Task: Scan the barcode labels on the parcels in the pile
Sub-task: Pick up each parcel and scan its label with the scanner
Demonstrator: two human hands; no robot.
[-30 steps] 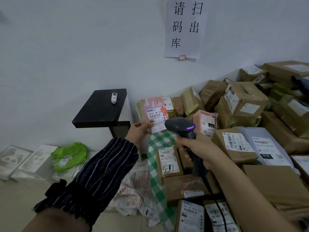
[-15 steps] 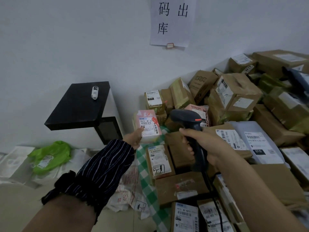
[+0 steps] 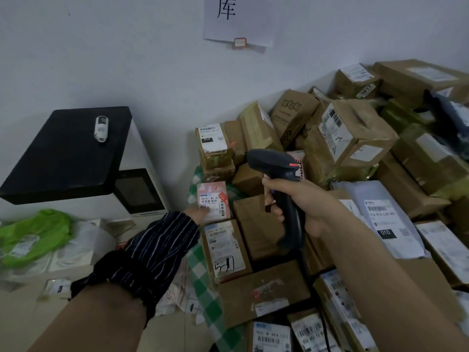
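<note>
Gripping the handle of the black barcode scanner (image 3: 272,162), the right hand (image 3: 313,207) holds it over the left part of the parcel pile (image 3: 355,141). The left hand (image 3: 198,212), blurred and half hidden behind its striped sleeve (image 3: 162,245), touches the pink parcel (image 3: 215,198) at the pile's left edge; whether it grips it cannot be told.

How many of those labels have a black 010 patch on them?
2: one on the small box by the wall, one on the grey bag right of the scanner. Others may be hidden or blurred.
</note>
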